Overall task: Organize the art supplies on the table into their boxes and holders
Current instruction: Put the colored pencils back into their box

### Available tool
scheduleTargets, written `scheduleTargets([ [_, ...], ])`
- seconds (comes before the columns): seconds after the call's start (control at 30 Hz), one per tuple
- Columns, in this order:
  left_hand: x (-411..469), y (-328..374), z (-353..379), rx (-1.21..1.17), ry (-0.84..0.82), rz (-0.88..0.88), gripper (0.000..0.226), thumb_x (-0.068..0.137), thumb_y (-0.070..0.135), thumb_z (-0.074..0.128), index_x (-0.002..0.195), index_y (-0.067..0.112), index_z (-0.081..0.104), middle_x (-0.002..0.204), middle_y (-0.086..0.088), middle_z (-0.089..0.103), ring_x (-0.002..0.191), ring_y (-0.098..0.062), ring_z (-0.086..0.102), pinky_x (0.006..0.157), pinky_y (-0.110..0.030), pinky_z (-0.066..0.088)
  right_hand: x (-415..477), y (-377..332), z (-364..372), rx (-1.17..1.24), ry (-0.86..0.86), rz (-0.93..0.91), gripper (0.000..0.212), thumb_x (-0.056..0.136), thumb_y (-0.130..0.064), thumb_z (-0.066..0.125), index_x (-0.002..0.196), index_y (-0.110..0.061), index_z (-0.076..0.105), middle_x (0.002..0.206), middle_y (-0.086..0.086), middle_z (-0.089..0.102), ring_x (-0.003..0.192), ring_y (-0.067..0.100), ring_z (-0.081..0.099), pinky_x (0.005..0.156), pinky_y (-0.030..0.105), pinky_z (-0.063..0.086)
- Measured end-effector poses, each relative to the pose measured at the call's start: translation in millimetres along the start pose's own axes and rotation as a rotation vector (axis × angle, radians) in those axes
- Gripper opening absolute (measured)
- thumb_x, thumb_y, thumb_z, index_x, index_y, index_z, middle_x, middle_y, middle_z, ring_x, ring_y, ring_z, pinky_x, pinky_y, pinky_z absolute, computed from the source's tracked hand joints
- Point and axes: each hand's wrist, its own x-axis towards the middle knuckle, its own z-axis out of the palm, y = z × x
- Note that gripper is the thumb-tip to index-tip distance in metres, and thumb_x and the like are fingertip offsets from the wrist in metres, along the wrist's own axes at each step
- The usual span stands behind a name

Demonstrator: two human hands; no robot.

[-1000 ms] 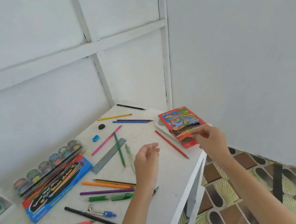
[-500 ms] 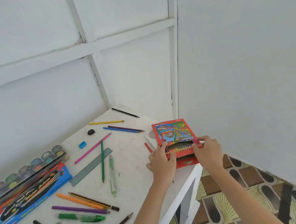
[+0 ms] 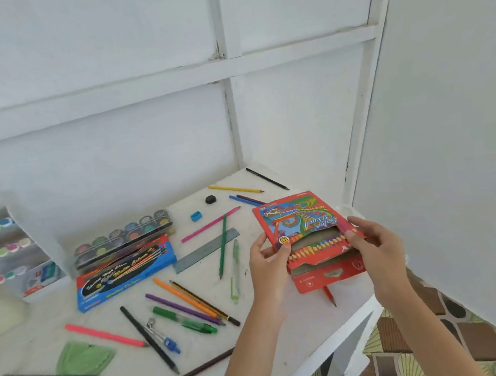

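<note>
Loose pencils (image 3: 185,297) lie scattered on the white table (image 3: 309,328), right of a paint tray (image 3: 124,239) and a blue box (image 3: 125,271). Over the table's right corner, the left hand (image 3: 267,264) and right hand (image 3: 374,243) each pinch one side of the red pencil box (image 3: 301,221), its flap open.

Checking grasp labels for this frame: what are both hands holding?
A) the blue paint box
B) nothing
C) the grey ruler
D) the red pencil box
D: the left hand and the right hand each grip a side of the red pencil box, held above the table edge with its flap open.
</note>
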Motion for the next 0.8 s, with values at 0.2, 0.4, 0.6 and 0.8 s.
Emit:
scheduleTargets([
  [0.2, -33.3, 20.8, -64.7, -0.222, 0.044, -0.014, 0.053, 0.086, 0.004, 0.065, 0.129, 0.024, 0.041, 0.105, -0.008, 0.065, 0.08, -0.014, 0.069, 0.058, -0.024, 0.053, -30.4, -5.9, 40.8, 0.258, -0.254, 0.161, 0.028, 0.084, -0.013, 0.067, 0.112, -0.015, 0.066, 0.097, 0.005, 0.069, 0.08, 0.02, 0.066, 0.065, 0.03, 0.057],
  [0.4, -76.5, 25.3, -152.8, -0.288, 0.154, 0.043, 0.034, 0.083, 0.004, 0.063, 0.115, 0.013, 0.058, 0.094, 0.002, 0.071, 0.08, -0.012, 0.066, 0.066, -0.028, 0.049, -78.0, 5.2, 101.8, 0.193, -0.632, 0.297, 0.03, 0.081, 0.0, 0.063, 0.11, -0.008, 0.067, 0.092, 0.011, 0.073, 0.075, 0.02, 0.068, 0.061, 0.027, 0.058],
  [0.6, -113.2, 42.1, -253.9, -0.423, 0.497, 0.138, 0.038, 0.081, 0.015, 0.07, 0.116, 0.009, 0.058, 0.1, -0.01, 0.072, 0.091, -0.029, 0.069, 0.08, -0.044, 0.053, -136.7, 8.8, 159.5, 0.057, -0.919, 0.352, 0.025, 0.08, -0.004, 0.066, 0.105, -0.009, 0.07, 0.092, 0.015, 0.073, 0.073, 0.022, 0.069, 0.054, 0.025, 0.054],
  [0.8, -160.7, 27.8, -324.8, -0.385, 0.784, 0.206, 0.047, 0.079, 0.005, 0.072, 0.119, 0.01, 0.049, 0.101, -0.011, 0.068, 0.08, -0.022, 0.069, 0.054, -0.029, 0.055, -202.3, 25.0, 218.1, 0.176, -0.858, 0.442, 0.028, 0.079, -0.01, 0.07, 0.107, -0.011, 0.067, 0.091, 0.012, 0.072, 0.071, 0.018, 0.068, 0.058, 0.027, 0.058],
])
